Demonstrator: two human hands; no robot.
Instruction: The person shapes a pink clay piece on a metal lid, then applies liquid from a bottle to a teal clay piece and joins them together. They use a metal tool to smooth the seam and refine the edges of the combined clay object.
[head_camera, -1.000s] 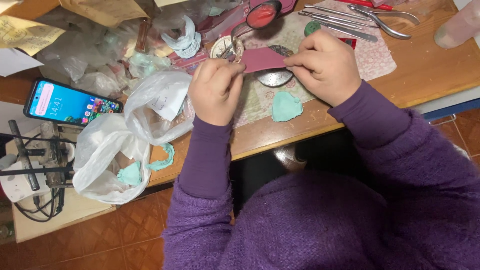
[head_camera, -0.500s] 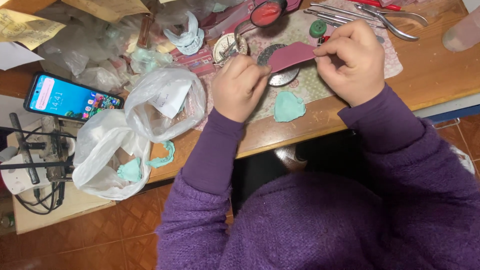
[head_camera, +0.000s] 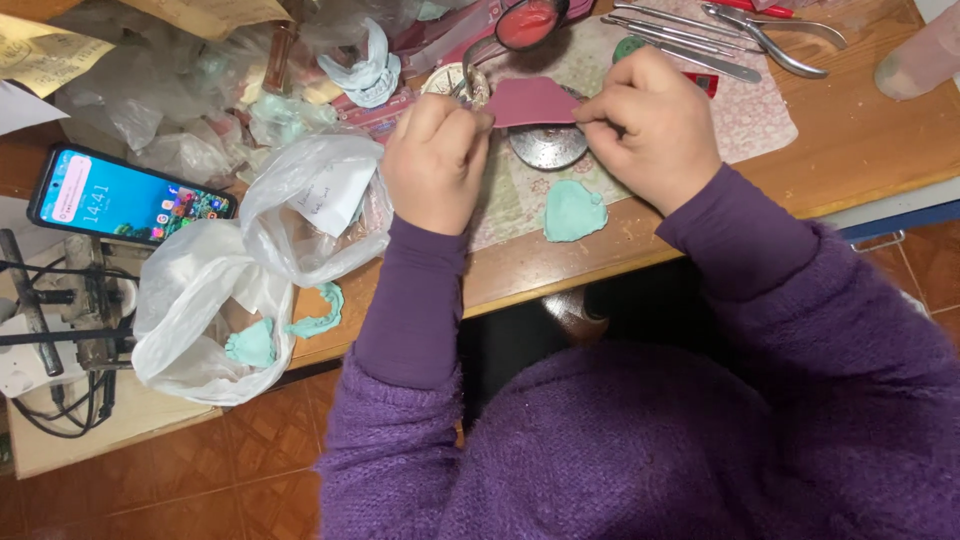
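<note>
Left hand (head_camera: 435, 160) and right hand (head_camera: 650, 125) cover both ends of flat pink wax sheet (head_camera: 532, 101). Round grey metal disc (head_camera: 548, 146) btwn hands partly hidden. Fingertips not visible.

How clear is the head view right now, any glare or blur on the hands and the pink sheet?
Head view: sharp and evenly lit; left hand, right hand and the pink sheet are crisp. Slight sheen on the plastic bags and the bright phone screen. Floor under the table is darker.
</note>
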